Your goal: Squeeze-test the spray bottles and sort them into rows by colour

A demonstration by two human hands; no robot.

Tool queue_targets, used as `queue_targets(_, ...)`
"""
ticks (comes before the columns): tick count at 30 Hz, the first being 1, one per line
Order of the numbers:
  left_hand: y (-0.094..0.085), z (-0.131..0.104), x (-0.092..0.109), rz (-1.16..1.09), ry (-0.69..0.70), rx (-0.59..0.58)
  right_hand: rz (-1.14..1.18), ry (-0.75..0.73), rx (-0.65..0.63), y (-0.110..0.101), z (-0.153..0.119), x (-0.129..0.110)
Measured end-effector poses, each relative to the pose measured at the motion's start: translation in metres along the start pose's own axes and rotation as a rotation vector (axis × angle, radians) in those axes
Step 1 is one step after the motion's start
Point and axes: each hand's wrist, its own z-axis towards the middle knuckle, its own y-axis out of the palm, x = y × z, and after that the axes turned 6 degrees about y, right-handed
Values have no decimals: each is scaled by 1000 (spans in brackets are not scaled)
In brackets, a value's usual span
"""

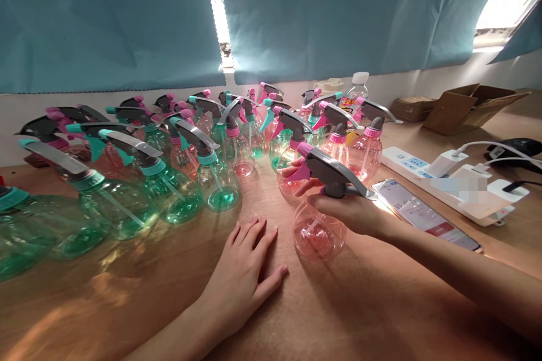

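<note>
My right hand [342, 208] grips a pink spray bottle [319, 237] at its neck, below the grey and pink trigger head. The bottle is upright, and its clear pink base appears to rest on the table. My left hand [245, 271] lies flat on the wooden table [271, 321] with fingers spread, holding nothing. Left of it stand several green spray bottles [180, 197] with teal collars. Just behind the gripped bottle are more pink spray bottles [366, 152], one partly hidden by my right fingers.
Beside my right forearm lie a lit phone [425, 214] and a white power strip [449, 180] with plugs and cables. Farther back are an open cardboard box [461, 110] and a clear bottle with a white cap [359, 87]. A blue cloth [139, 22] hangs along the back.
</note>
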Motion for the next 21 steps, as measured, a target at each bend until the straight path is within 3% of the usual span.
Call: queue_targets(21,2,0,0,5,2,8,-47,-6,34,1,0,5)
